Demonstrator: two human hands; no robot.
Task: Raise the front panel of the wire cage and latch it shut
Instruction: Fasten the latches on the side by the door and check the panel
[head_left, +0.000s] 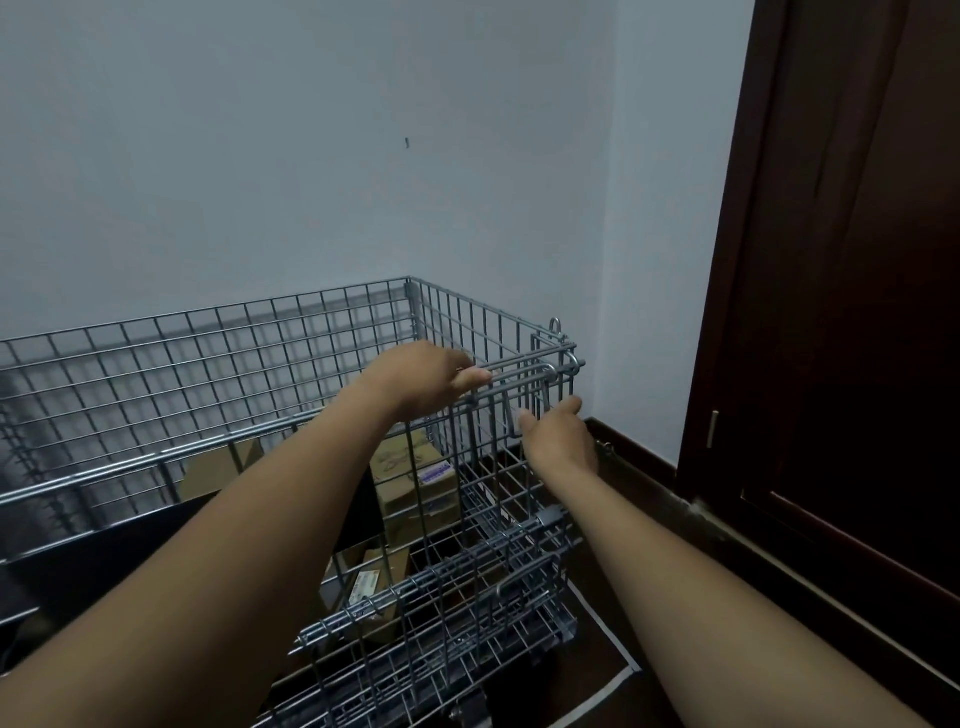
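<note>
Currently gripping raised front panel (488, 452) by its top rail, centre-right of frame, with curled left hand (423, 379). Hovering loosely spread right hand (558, 439) just below latch (569, 364); nearer to it than left.

Open room above the cage (260, 364) at frame centre; wall (649, 260) and door (831, 312) crowd its right corner.

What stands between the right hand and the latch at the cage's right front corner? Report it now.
Nothing visible. The right hand is open right beside the latch wire, with no object between them. The left hand grips the front panel by its top rail; the cardboard boxes lie inside, behind the mesh.
</note>
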